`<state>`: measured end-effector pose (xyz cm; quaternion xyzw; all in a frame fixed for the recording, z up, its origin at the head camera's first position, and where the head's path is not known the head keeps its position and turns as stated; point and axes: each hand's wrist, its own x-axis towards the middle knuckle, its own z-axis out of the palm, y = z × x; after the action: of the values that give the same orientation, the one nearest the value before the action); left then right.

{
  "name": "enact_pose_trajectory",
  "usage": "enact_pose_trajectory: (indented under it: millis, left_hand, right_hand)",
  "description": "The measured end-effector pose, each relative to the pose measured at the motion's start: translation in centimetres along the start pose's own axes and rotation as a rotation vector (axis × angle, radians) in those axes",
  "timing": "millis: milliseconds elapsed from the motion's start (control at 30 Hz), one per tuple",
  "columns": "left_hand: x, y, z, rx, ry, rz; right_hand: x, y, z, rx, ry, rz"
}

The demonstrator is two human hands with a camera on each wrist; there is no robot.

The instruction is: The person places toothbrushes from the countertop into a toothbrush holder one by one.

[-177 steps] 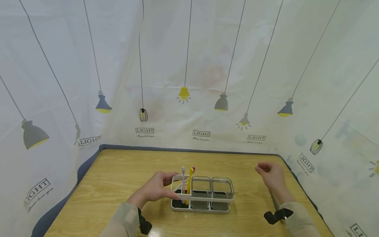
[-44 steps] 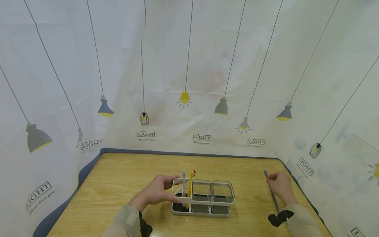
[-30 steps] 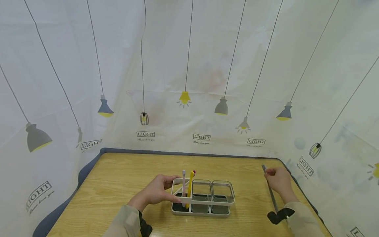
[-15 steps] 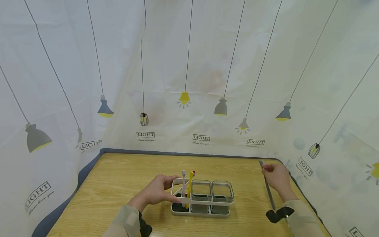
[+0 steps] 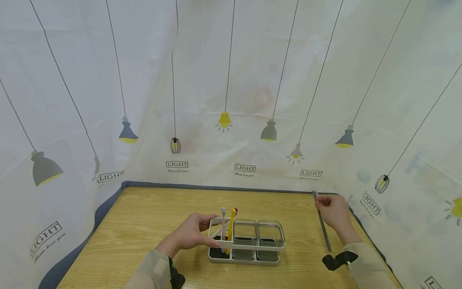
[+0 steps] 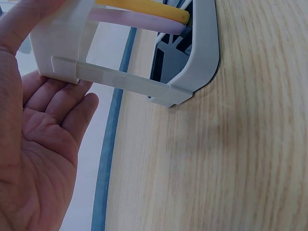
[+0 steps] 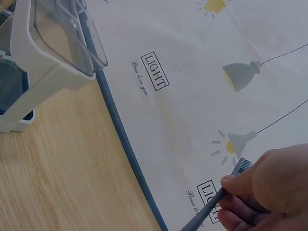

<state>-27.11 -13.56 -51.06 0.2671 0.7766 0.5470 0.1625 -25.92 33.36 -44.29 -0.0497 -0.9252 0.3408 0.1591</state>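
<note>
My right grip point(image 5: 335, 212) pinches a grey toothbrush point(image 5: 324, 229); my left grip point(image 5: 189, 232) holds the left end of the white rack point(image 5: 249, 245).

Grey toothbrush point(image 5: 323, 224) — now in the right hand point(image 5: 335, 214), farther forward

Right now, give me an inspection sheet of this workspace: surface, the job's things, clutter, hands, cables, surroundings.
Surface: wood-grain table, dark blue edge.
Job's things: white holder on the table; pink toothbrush and yellow toothbrush stand in its left section, two clear cups to their right; gray toothbrush apart from it.
Clutter: nothing seen.
Left hand: grips the holder's left end.
Right hand: pinches the gray toothbrush near its bristles.
Cables: nothing seen; only printed lamp cords.
Surroundings: pale lamp-print backdrop behind and at both sides.
</note>
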Motion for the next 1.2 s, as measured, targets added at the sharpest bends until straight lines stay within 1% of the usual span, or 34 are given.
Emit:
enact_pose_trajectory:
  millis: [200, 433, 733, 1000, 1200]
  left_hand:
    - [0.0, 0.1, 0.0, -0.002, -0.001, -0.005]
    - [0.0, 0.1, -0.1, 0.008, 0.002, -0.011]
    - [-0.1, 0.3, -0.1, 0.012, -0.002, -0.006]
    - [-0.1, 0.1, -0.1, 0.016, 0.001, -0.01]
    - [0.0, -0.1, -0.1, 0.014, 0.001, -0.003]
  right_hand:
    - [-0.3, -1.0, -0.2, 0.04, -0.002, -0.031]
    - [-0.4, -2.4, -0.2, 0.056, -0.003, -0.032]
    - [-0.7, -4.8, -0.3, 0.096, 0.002, -0.076]
    - [-0.9, -6.3, -0.2, 0.119, 0.029, -0.117]
    - [-1.0, -7.4, -0.1, 0.153, 0.021, -0.133]
